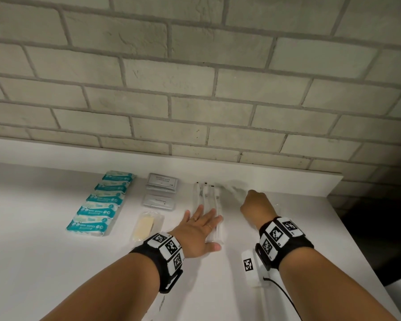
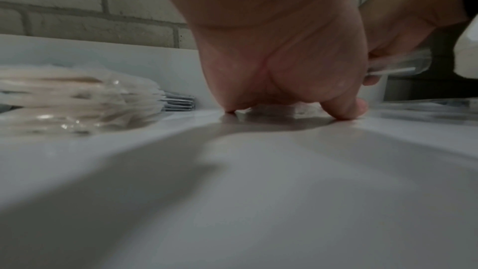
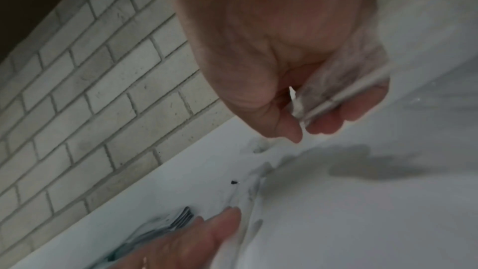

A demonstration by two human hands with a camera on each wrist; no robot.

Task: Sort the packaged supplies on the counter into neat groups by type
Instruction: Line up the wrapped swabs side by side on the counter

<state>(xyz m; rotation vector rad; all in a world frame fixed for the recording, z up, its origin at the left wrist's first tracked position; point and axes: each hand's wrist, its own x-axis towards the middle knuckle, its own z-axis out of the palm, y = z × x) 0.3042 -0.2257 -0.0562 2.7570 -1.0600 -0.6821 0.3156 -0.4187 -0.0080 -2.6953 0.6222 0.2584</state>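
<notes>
Wrapped toothbrushes (image 1: pixel 208 200) in a row at centre frame, pinned flat under left hand (image 1: pixel 200 230), fingers straight and spread. Further back, right of centre: right hand (image 1: pixel 256 206) curled, pinching one more clear wrapper (image 3: pixel 344 89). Risk, likely: slick film sliding under palm, row skewing while adding it. Wipes (image 1: pixel 102 205) grouped at left.

Bare forearms, no sleeves. Black wristband (image 1: pixel 159 259) and black wristband (image 1: pixel 285 242), each carrying white tiles printed with black square codes. Thin ring (image 1: pixel 209 227) on one finger. Black cable (image 1: pixel 285 297) trailing lower right.
</notes>
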